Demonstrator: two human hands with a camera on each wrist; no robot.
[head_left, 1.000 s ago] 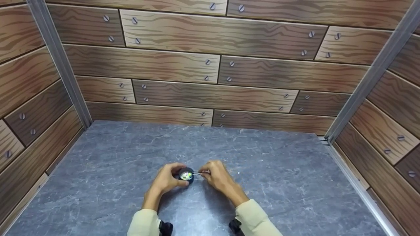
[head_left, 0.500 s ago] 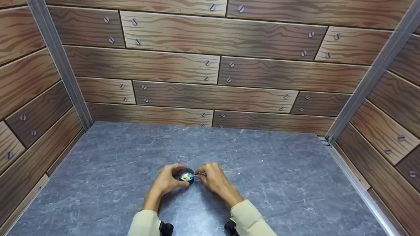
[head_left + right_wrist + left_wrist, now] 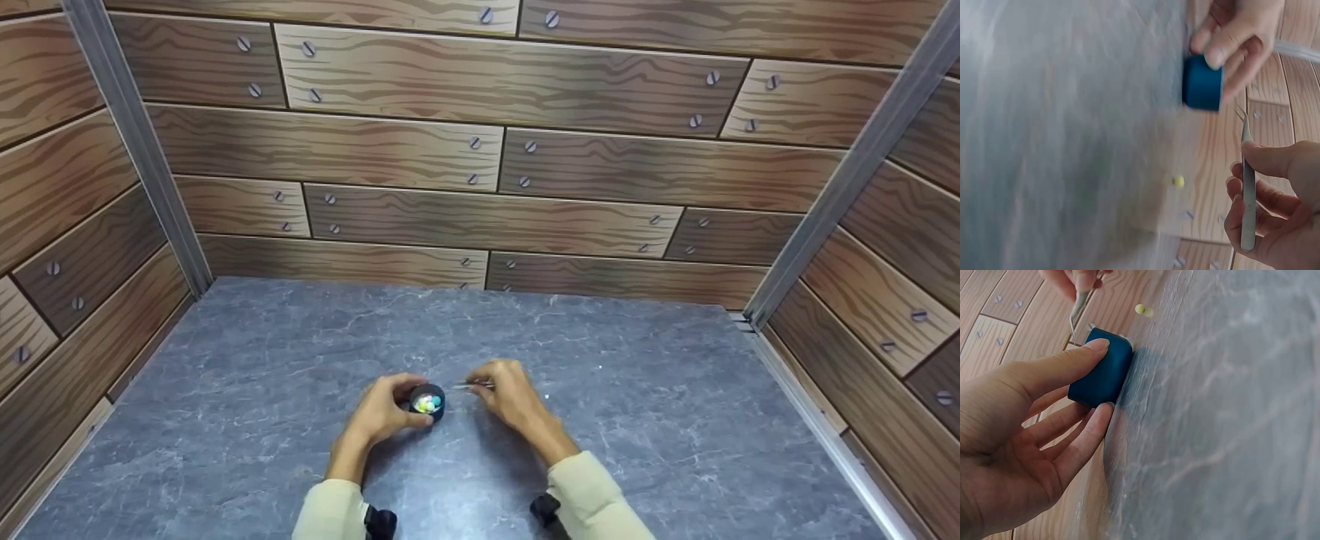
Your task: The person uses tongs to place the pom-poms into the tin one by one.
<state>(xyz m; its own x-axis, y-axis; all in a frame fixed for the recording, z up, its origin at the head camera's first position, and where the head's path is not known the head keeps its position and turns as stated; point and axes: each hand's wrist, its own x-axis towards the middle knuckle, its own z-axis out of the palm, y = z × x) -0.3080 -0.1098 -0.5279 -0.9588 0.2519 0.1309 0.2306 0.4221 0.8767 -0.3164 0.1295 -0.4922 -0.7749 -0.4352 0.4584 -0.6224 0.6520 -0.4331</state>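
My left hand point(image 3: 381, 409) holds a small dark blue cup point(image 3: 1103, 374) upright on the table, thumb on one side and fingers on the other. Several little beads point(image 3: 428, 405) in yellow, white and blue lie inside it, seen in the head view. To the right of the cup, my right hand point(image 3: 510, 396) pinches steel tweezers point(image 3: 1248, 197) between thumb and fingers. Their fine bent tips point toward the cup, stand slightly apart and have nothing between them. A loose yellow bead point(image 3: 1178, 181) rests on the table near the cup in both wrist views.
The grey marbled table point(image 3: 300, 337) is bounded by wood-patterned walls point(image 3: 390, 150) at the back and sides. Metal posts point(image 3: 142, 150) rise at the back corners. Two tiny pale specks point(image 3: 547, 397) lie on the table to the right of my right hand.
The tweezers dipped to the cup with a blue bead at their tips, then drew back right. That blue bead now lies in the cup. My left hand has kept its place.
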